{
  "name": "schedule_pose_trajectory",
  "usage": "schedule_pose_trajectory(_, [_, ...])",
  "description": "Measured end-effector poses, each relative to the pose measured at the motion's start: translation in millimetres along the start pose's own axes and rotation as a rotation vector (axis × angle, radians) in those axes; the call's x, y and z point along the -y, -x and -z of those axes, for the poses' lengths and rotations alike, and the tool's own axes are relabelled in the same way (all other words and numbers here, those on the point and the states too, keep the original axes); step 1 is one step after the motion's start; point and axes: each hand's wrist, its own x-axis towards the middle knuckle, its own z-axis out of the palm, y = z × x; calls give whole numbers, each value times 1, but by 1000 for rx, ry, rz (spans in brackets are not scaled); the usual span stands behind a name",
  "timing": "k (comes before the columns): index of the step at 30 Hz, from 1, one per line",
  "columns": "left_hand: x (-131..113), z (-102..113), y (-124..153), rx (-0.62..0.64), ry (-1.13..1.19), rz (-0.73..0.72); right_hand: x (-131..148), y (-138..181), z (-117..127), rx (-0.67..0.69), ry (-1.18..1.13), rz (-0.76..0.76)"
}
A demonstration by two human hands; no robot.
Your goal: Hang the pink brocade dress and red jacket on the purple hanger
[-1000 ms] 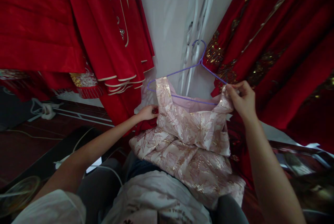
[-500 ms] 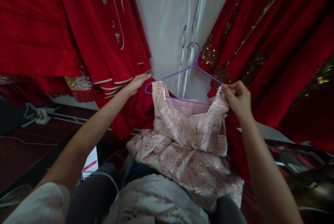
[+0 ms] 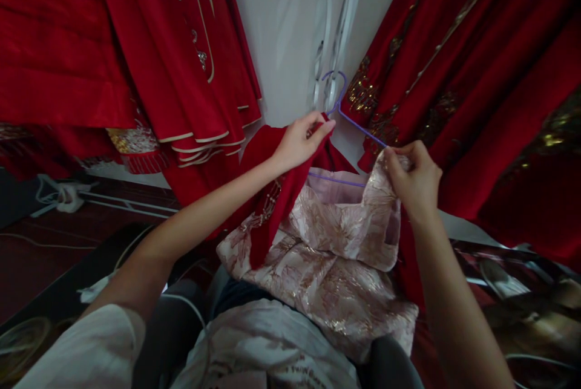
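Note:
A pale pink dress (image 3: 336, 280) with a metallic floral pattern lies across my lap, its bodice on a purple wire hanger (image 3: 363, 130). My right hand (image 3: 413, 180) pinches the dress's right shoulder strap against the hanger's sloping arm. In my left hand (image 3: 304, 141) is the edge of a red embroidered garment (image 3: 276, 207), lifted near the hanger's neck. This red cloth hangs over the left side of the bodice and hides the left strap and that side of the hanger. The hanger's hook points up, unheld.
Red garments with beaded trim (image 3: 190, 74) hang at the left, and more with gold embroidery (image 3: 436, 117) at the right. Between them stand white cabinet doors (image 3: 281, 32) with handles. A white cable (image 3: 186, 304) runs over my left leg.
My left hand has moved right from beside the left strap to near the hanger's neck, bringing up the red garment over the dress. My right hand keeps its pinch on the right strap.

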Motion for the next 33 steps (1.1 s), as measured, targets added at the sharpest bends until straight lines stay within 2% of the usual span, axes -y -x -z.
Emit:
schedule_pose_trajectory(2, [7,-10,19,65,-27,13,-4,-1,-3,22,17,-21])
schedule_pose_trajectory(4, [19,-10,38,124,-68,45,-5,-1,-6,53,70,-43])
schedule_pose_trajectory(7, [34,3,57,188,-101,78,-5,-2,-9,137,141,-79])
schedule_pose_trajectory(10, [38,18,62,263,-106,46,-9,-17,-7,269,92,-56])
schedule_pose_trajectory(12, [39,25,58,299,-111,22,-13,-36,-5,431,-25,-43])
schedule_pose_trajectory(14, [42,31,50,308,-118,37,-16,-59,-7,660,-163,-76])
schedule_pose_trajectory(17, [53,38,35,289,-244,61,-9,-89,-17,968,-290,-153])
schedule_pose_trajectory(20, [66,39,22,249,-443,-16,6,-103,-33,1216,-405,-226])
schedule_pose_trajectory(23, [78,29,15,327,-475,-1,16,-105,-46,1399,-514,-310])
schedule_pose_trajectory(25, [86,18,14,374,-461,63,17,-104,-52,1396,-523,-380])
schedule_pose_trajectory(28, [94,9,13,325,-474,134,12,-102,-56,1283,-480,-406])
schedule_pose_trajectory(30, [96,12,11,314,-455,145,11,-100,-56,1188,-444,-342])
schedule_pose_trajectory(33, [94,26,7,377,-379,115,15,-95,-53,1030,-348,-295])
